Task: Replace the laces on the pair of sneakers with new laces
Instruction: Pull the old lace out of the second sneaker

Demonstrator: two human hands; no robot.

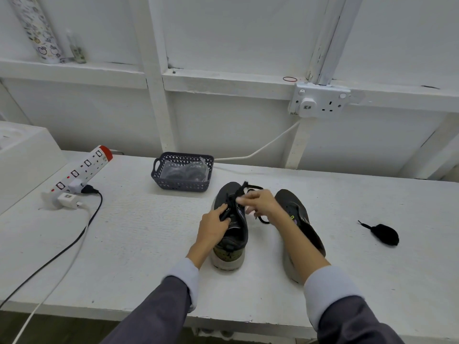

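Trouble if tugged too hard: could snag black lace in a hole or tip sneaker, just in front of basket. Pinches black lace with right hand; grips sneaker with left hand.

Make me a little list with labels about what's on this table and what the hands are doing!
Sneaker in hand: dark, toe pointing away
Left hand: grips that sneaker at its lacing
Right hand: pinches the black lace, raised over the toe; blurred
Other sneaker: beside it, partly behind the right arm
Lace bundle: black, lying apart at the right of the table
Basket: behind the sneakers, plastic bag inside
Power strip: far left, plugs in it
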